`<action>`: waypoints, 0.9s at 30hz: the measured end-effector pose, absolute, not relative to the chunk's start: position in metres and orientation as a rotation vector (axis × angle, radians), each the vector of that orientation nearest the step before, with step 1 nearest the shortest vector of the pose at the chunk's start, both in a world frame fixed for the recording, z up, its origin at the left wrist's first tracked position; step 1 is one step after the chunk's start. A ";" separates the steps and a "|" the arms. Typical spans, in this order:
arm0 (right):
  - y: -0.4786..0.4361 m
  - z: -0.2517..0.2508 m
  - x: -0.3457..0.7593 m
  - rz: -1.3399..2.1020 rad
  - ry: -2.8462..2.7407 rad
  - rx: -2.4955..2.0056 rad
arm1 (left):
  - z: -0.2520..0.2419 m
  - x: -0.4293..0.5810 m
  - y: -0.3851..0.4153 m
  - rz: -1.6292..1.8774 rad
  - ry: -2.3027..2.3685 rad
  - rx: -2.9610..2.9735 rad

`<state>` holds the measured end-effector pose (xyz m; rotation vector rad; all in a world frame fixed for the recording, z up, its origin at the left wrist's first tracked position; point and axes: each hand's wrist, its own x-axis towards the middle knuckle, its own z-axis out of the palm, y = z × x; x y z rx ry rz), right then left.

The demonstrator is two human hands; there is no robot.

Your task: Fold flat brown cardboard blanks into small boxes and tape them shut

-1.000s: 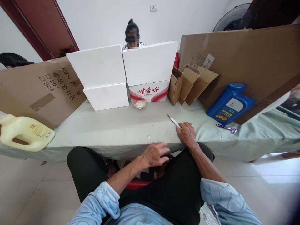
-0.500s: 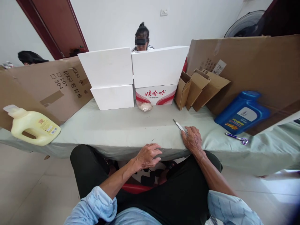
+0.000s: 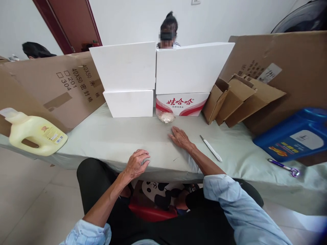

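Note:
My right hand (image 3: 180, 137) reaches over the green tablecloth (image 3: 127, 136), palm down, fingers stretched out and holding nothing. Just beyond its fingertips sits a clear plastic-wrapped pale lump (image 3: 166, 117), apart from the hand; I cannot make out its contents. To the right of my right forearm lies a slim white-handled knife (image 3: 211, 148) with a narrow metal tip, on the cloth. My left hand (image 3: 137, 164) hovers at the table's front edge, fingers loosely bent and thumb apart, with nothing visible in it.
White boxes (image 3: 122, 68) stand stacked across the back, one with red lettering (image 3: 182, 103). Folded brown cartons (image 3: 237, 98), a blue bottle (image 3: 293, 136) and a purple-handled tool (image 3: 282, 166) are on the right. A yellow jug (image 3: 38, 134) stands left. Another person (image 3: 168, 29) sits behind the boxes.
My right hand has let go of the white-handled knife and moved forward and left toward the plastic-wrapped lump. My left hand has shifted left. The view has tilted down and come closer.

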<state>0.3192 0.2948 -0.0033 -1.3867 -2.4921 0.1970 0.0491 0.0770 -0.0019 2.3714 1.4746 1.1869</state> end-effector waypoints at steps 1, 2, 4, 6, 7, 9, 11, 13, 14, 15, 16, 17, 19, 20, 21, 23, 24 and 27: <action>0.290 -0.002 0.309 0.217 -2.515 -1.363 | -0.002 0.046 0.075 1.204 1.483 2.352; 0.279 -0.003 0.299 0.239 -2.550 -1.317 | -0.002 0.042 0.074 1.217 1.489 2.332; 0.237 -0.009 0.280 0.302 -2.663 -1.124 | 0.000 0.034 0.071 1.240 1.498 2.300; 0.183 -0.017 0.267 0.399 -2.793 -0.799 | 0.002 0.024 0.071 1.273 1.512 2.277; 0.159 -0.020 0.264 0.471 -2.807 -0.502 | 0.004 0.019 0.071 1.292 1.524 2.268; 0.131 -0.020 0.266 0.530 -2.731 -0.242 | 0.006 0.007 0.073 1.317 1.563 2.248; 0.137 -0.012 0.278 0.521 -2.597 -0.341 | 0.006 -0.002 0.076 1.310 1.606 2.237; 0.163 -0.003 0.294 0.484 -2.444 -0.587 | 0.005 -0.009 0.080 1.295 1.642 2.231; 0.176 -0.001 0.301 0.471 -2.391 -0.669 | 0.004 -0.010 0.081 1.281 1.663 2.230; 0.184 -0.001 0.305 0.461 -2.352 -0.729 | 0.002 -0.011 0.081 1.258 1.685 2.232; 0.186 -0.004 0.307 0.457 -2.330 -0.767 | 0.000 -0.010 0.079 1.223 1.711 2.239; 0.179 -0.009 0.307 0.463 -2.322 -0.778 | -0.003 -0.008 0.076 1.172 1.733 2.252; 0.146 -0.024 0.302 0.547 -2.395 -0.643 | -0.011 -0.001 0.064 1.038 1.746 2.297; 0.124 -0.031 0.299 0.638 -2.456 -0.519 | -0.016 0.004 0.056 0.968 1.735 2.325; 0.101 -0.037 0.296 0.751 -2.491 -0.406 | -0.020 0.010 0.047 0.905 1.711 2.353; 0.066 -0.040 0.291 1.035 -2.417 -0.363 | -0.025 0.020 0.029 0.840 1.631 2.385; 0.056 -0.037 0.289 1.211 -2.300 -0.416 | -0.026 0.023 0.021 0.856 1.592 2.370; 0.053 -0.017 0.285 1.789 -1.702 -0.582 | -0.019 0.025 0.004 1.057 1.547 2.169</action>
